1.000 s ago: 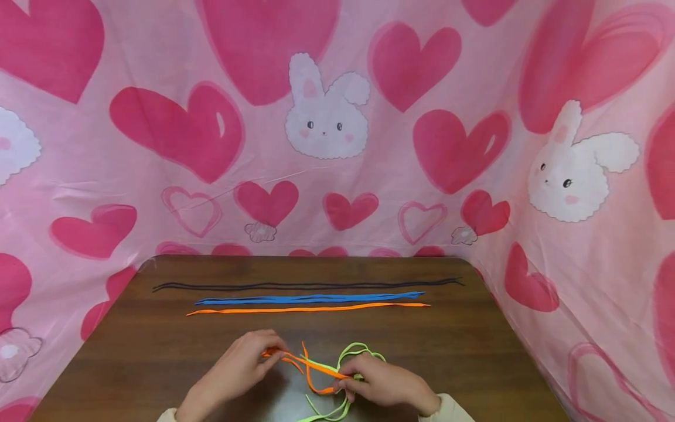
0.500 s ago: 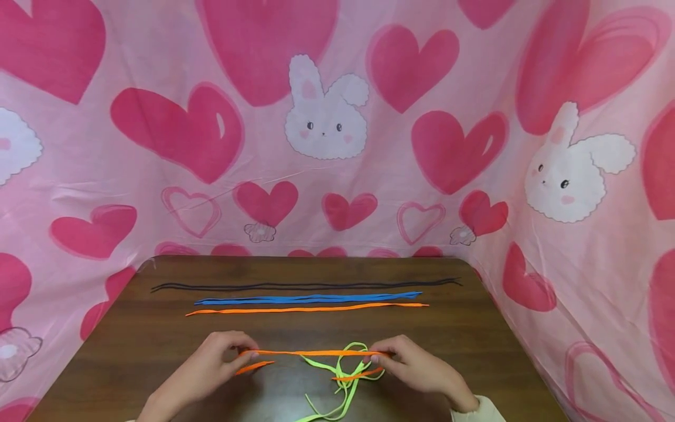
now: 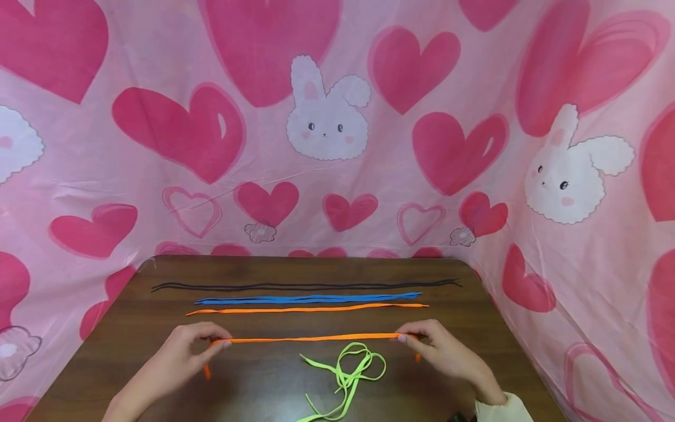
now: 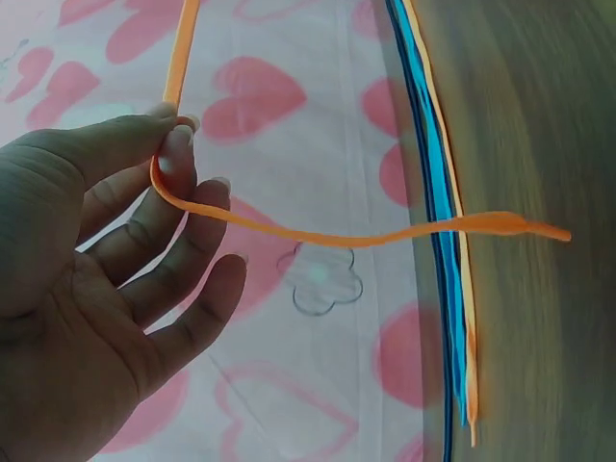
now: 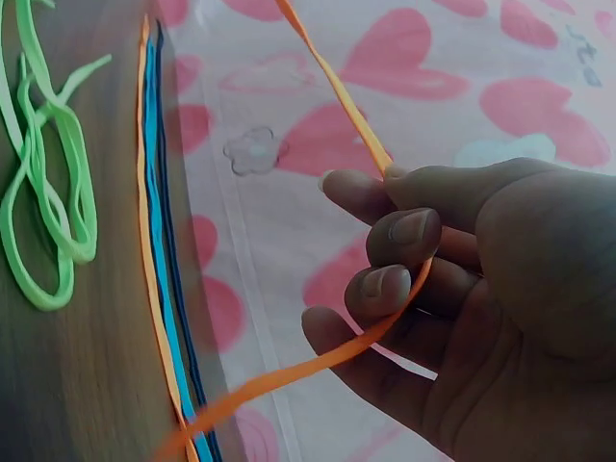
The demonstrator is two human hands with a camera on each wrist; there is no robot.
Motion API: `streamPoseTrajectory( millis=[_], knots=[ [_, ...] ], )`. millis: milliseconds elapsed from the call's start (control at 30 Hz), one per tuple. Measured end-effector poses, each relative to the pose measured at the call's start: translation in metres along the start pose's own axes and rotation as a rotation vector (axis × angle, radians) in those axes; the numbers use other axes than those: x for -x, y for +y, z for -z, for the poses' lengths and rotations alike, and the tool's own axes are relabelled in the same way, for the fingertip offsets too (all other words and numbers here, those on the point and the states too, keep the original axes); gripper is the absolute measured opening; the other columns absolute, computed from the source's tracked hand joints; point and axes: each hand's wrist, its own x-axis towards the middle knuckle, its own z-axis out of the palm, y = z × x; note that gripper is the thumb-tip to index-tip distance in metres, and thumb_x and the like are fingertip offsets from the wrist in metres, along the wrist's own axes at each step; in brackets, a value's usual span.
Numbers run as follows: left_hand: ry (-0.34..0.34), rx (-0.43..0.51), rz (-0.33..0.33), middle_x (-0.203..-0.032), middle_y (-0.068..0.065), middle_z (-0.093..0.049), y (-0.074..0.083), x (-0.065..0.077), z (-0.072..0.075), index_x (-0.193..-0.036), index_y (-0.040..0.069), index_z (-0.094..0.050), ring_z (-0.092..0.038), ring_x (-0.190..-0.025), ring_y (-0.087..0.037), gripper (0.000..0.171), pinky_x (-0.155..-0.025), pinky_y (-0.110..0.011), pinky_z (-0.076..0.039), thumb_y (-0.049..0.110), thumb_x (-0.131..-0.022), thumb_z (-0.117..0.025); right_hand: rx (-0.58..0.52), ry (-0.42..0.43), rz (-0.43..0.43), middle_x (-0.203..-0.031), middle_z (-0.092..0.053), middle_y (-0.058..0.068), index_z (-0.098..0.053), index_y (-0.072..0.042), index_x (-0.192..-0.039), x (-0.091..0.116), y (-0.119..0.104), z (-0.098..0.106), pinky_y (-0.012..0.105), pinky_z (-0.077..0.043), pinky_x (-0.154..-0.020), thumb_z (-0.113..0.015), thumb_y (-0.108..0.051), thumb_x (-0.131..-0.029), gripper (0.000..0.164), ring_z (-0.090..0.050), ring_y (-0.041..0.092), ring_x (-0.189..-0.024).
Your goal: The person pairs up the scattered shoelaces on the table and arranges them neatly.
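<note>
An orange shoelace [image 3: 316, 338] is stretched nearly straight and level between both hands in the head view. My left hand [image 3: 192, 351] pinches it between thumb and index finger; its loose end hangs below the hand. In the left wrist view that orange tail [image 4: 337, 240] curves away from the fingers to a tip at the right. My right hand [image 3: 440, 350] pinches the shoelace near its other end, and a short tail dangles under it. The right wrist view shows the thumb and curled fingers [image 5: 404, 228] of that hand around the lace.
Beyond the hands, a second orange shoelace [image 3: 308, 309], blue shoelaces [image 3: 311, 299] and dark shoelaces [image 3: 306, 286] lie in parallel rows across the brown table [image 3: 105, 363]. A tangled lime-green shoelace [image 3: 345, 381] lies nearer the front. Pink heart-printed cloth [image 3: 390, 170] surrounds the table's back and sides.
Both hands have moved apart, drawing the orange shoelace from a loose, looped bunch into a straight line. It has also shifted farther from the body. The green shoelace stays on the table.
</note>
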Motion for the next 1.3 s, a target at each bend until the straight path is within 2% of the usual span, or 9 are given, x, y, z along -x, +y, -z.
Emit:
streamPoseTrajectory(
  millis=[133, 267, 467, 633, 800, 933, 1067, 1167, 1300],
  knots=[
    [0.048, -0.048, -0.005, -0.085, 0.023, -0.067, -0.003, 0.002, 0.005, -0.091, 0.025, -0.074, -0.062, -0.079, 0.003, 0.036, -0.074, -0.008, -0.044, -0.006, -0.076, -0.083, 0.024, 0.026, -0.035, -0.089, -0.067, -0.007, -0.074, -0.018, -0.109, 0.003, 0.005, 0.008, 0.025, -0.050, -0.054, -0.059, -0.022, -0.104, 0.016, -0.049, -0.002, -0.058],
    [0.081, -0.098, -0.016, -0.085, 0.020, -0.069, -0.007, 0.004, 0.007, -0.089, 0.022, -0.075, -0.063, -0.078, 0.002, 0.036, -0.074, -0.008, -0.045, -0.009, -0.072, -0.084, 0.069, 0.067, -0.002, -0.095, -0.070, -0.008, -0.075, -0.018, -0.108, 0.007, 0.008, 0.014, 0.024, -0.054, -0.069, -0.061, -0.019, -0.103, 0.014, -0.060, 0.004, -0.076],
    [0.118, -0.239, -0.007, -0.085, 0.012, -0.073, -0.018, 0.011, 0.014, -0.089, 0.018, -0.076, -0.066, -0.080, 0.000, 0.037, -0.075, -0.005, -0.044, -0.010, -0.066, -0.086, 0.023, 0.075, -0.029, -0.080, -0.066, -0.001, -0.075, -0.013, -0.109, 0.014, 0.013, 0.021, 0.030, -0.055, -0.061, -0.061, -0.015, -0.102, 0.015, -0.062, 0.013, -0.068],
    [0.130, -0.365, 0.058, -0.084, 0.014, -0.073, -0.028, 0.018, 0.022, -0.086, 0.022, -0.077, -0.067, -0.078, -0.003, 0.033, -0.072, -0.008, -0.044, -0.002, -0.066, -0.089, 0.004, 0.088, -0.070, -0.076, -0.065, 0.008, -0.075, -0.009, -0.107, 0.021, 0.019, 0.028, 0.030, -0.054, -0.060, -0.063, -0.015, -0.101, 0.014, -0.060, 0.010, -0.066],
    [0.132, -0.410, 0.108, -0.082, 0.010, -0.074, -0.040, 0.021, 0.032, -0.085, 0.020, -0.078, -0.068, -0.076, -0.003, 0.030, -0.069, -0.009, -0.045, 0.000, -0.066, -0.090, 0.021, 0.112, -0.100, -0.086, -0.070, 0.001, -0.073, -0.002, -0.109, 0.027, 0.026, 0.036, 0.030, -0.057, -0.065, -0.064, -0.012, -0.100, 0.016, -0.064, 0.008, -0.071],
    [0.125, -0.421, 0.154, -0.082, 0.006, -0.075, -0.047, 0.023, 0.038, -0.087, 0.016, -0.079, -0.066, -0.073, -0.004, 0.027, -0.063, -0.024, -0.051, 0.000, -0.068, -0.089, 0.062, 0.132, -0.110, -0.082, -0.070, 0.000, -0.073, 0.000, -0.110, 0.030, 0.032, 0.042, 0.028, -0.057, -0.067, -0.063, -0.012, -0.101, 0.018, -0.066, 0.015, -0.073],
    [0.106, -0.435, 0.219, -0.084, 0.001, -0.076, -0.054, 0.026, 0.046, -0.089, 0.014, -0.079, -0.070, -0.074, -0.019, 0.025, -0.060, -0.045, -0.054, -0.001, -0.071, -0.087, 0.069, 0.139, -0.127, -0.082, -0.073, 0.004, -0.072, 0.003, -0.110, 0.032, 0.036, 0.047, 0.026, -0.057, -0.069, -0.064, -0.011, -0.100, 0.019, -0.068, 0.017, -0.075],
    [0.099, -0.444, 0.259, -0.084, -0.003, -0.076, -0.059, 0.029, 0.051, -0.090, 0.012, -0.080, -0.070, -0.072, -0.026, 0.024, -0.057, -0.046, -0.052, -0.002, -0.071, -0.087, 0.058, 0.137, -0.132, -0.085, -0.074, 0.006, -0.072, 0.006, -0.110, 0.034, 0.040, 0.051, 0.024, -0.058, -0.072, -0.064, -0.009, -0.100, 0.020, -0.070, 0.014, -0.078],
    [0.093, -0.458, 0.273, -0.085, -0.007, -0.076, -0.063, 0.031, 0.057, -0.091, 0.010, -0.080, -0.070, -0.070, -0.028, 0.023, -0.052, -0.038, -0.048, -0.002, -0.072, -0.086, 0.049, 0.132, -0.137, -0.087, -0.075, 0.007, -0.072, 0.006, -0.108, 0.035, 0.045, 0.055, 0.022, -0.057, -0.074, -0.065, -0.007, -0.099, 0.018, -0.070, 0.010, -0.079]
  ],
)
